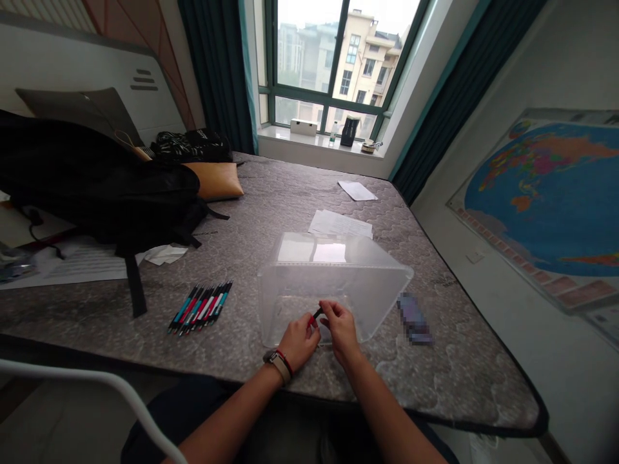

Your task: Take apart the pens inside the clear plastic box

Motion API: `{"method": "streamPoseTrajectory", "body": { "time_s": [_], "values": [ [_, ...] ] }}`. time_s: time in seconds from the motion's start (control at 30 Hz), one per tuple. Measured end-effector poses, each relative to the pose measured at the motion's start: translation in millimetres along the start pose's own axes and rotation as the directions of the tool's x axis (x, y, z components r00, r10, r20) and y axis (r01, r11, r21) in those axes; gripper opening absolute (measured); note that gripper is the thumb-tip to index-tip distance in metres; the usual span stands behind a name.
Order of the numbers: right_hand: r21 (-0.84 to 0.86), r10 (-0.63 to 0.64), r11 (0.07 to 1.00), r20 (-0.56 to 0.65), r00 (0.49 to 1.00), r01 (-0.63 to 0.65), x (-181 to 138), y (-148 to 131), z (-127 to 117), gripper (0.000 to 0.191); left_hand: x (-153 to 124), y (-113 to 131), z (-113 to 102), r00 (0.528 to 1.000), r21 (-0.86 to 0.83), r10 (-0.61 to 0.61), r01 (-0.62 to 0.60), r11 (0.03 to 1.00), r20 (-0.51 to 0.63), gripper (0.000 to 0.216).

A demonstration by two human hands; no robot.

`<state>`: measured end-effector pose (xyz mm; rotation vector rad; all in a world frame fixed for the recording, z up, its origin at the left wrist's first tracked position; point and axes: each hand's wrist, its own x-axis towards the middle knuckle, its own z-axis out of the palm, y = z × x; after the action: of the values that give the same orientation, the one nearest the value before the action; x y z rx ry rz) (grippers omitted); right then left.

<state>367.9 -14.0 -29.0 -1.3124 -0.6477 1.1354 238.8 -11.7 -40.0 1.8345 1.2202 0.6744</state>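
My left hand (300, 341) and my right hand (341, 328) meet over the near rim of a clear plastic bin (382, 283) that stands on a grey quilted mattress (271, 193). Between their fingertips they pinch one small red and black pen (316, 316), the left hand at its red end, the right at its black end. A watch and a red band sit on my left wrist. To the left of the bin lies a row of several pens (200, 307) in teal, red and black, side by side.
A black backpack (97, 187) with a hanging strap lies at the left, over white papers (72, 264). Loose sheets (341, 223) rest beyond the bin. A small blurred packet (414, 319) lies to its right. A world map (551, 193) leans on the right wall. A white tube (97, 380) crosses the near left.
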Motion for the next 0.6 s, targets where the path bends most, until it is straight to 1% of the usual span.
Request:
{"method": "streamPoseTrajectory", "body": {
  "time_s": [0.07,0.13,0.2,0.27,0.33,0.4,0.47,0.57,0.6],
  "values": [
    [0.009,-0.010,1.000,-0.021,1.000,0.010,0.3,-0.8,1.1,0.034,0.6,2.1,1.3,1.000,-0.016,-0.007,0.007,1.000,-0.007,0.010],
    [0.016,-0.018,1.000,0.010,1.000,0.018,0.3,-3.9,0.6,0.034,1.5,4.3,1.2,1.000,-0.039,-0.016,0.016,0.999,-0.011,0.012],
    [0.014,-0.018,1.000,0.112,0.994,0.017,-0.2,-8.6,-1.4,0.036,2.8,5.5,-0.1,1.000,-0.080,-0.022,0.021,0.997,-0.006,0.014],
    [-0.007,-0.001,1.000,0.245,0.969,0.003,-0.9,-13.5,-4.2,0.039,4.8,5.7,-1.9,1.000,-0.150,-0.014,0.017,0.989,0.018,0.019],
    [-0.032,0.007,0.999,0.329,0.944,0.004,-1.6,-17.1,-6.5,0.042,6.8,5.5,-3.5,0.999,-0.240,-0.001,0.011,0.971,0.043,0.022],
    [-0.039,0.006,0.999,0.352,0.936,0.008,-2.4,-18.9,-7.9,0.043,8.1,5.7,-4.6,0.998,-0.330,0.012,0.009,0.944,0.062,0.022],
    [-0.036,0.003,0.999,0.359,0.933,0.011,-3.4,-19.6,-8.4,0.044,8.4,6.5,-4.9,0.994,-0.392,0.019,0.025,0.920,0.108,0.023],
    [-0.049,-0.005,0.998,0.376,0.926,0.026,-5.5,-20.3,-8.2,0.040,7.0,8.0,-4.3,0.975,-0.413,0.015,0.080,0.907,0.223,0.026],
    [-0.053,-0.008,0.998,0.385,0.923,0.031,-6.2,-20.5,-8.1,0.037,6.3,8.2,-3.9,0.971,-0.401,0.016,0.084,0.912,0.240,0.026]
  ]
}}
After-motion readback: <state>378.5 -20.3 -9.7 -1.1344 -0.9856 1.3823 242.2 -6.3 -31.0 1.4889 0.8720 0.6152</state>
